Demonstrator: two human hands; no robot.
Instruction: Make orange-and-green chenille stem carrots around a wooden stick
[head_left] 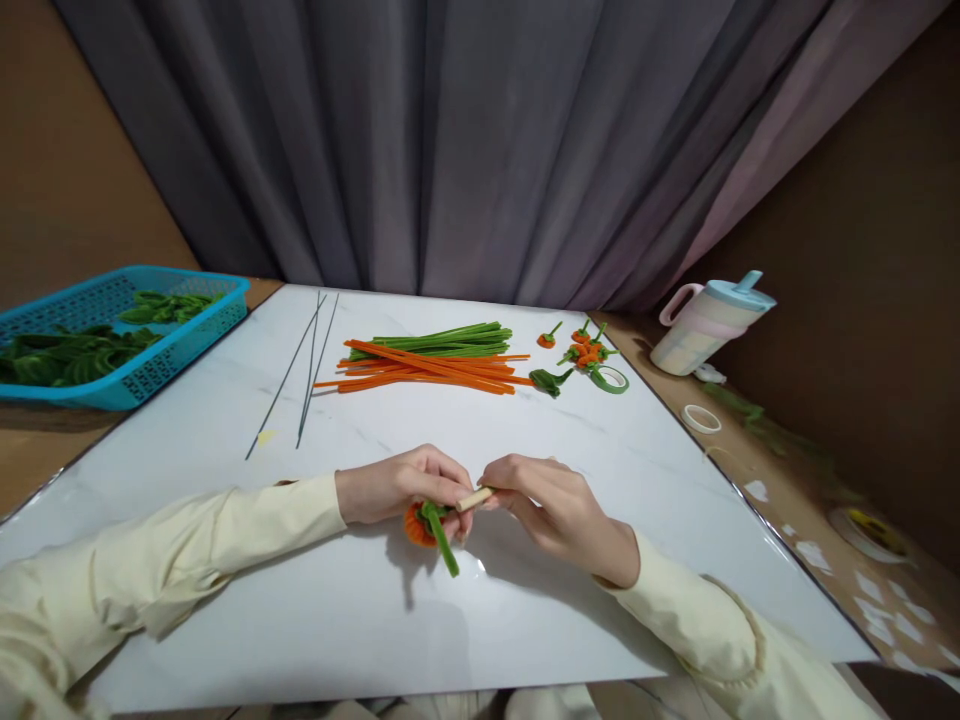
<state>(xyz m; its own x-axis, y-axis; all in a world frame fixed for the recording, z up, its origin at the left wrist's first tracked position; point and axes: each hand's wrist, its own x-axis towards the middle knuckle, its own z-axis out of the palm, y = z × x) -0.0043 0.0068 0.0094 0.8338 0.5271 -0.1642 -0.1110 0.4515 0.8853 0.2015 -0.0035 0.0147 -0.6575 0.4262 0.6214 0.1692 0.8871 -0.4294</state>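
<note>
My left hand (424,483) is closed, its thumb and fingers pinching by its stem a small orange pumpkin (418,525) made of pipe cleaner. A green pipe-cleaner piece (442,540) sticks out downward from the pumpkin, just above the white board. Between my two hands lies a short, pale wooden stick (474,500), its near end at my left thumb. My right hand (555,500) is closed on the stick's other end, where a bit of green shows. The fingertips partly hide how the stick and the pumpkin's stem meet.
Orange pipe cleaners (435,372) and green ones (450,341) lie behind my hands. Finished small pumpkins (587,352), a green tape roll (609,378) and a leaf (551,381) are at right. Wires (309,385), a blue basket (187,345) and a cup (701,325) stand around.
</note>
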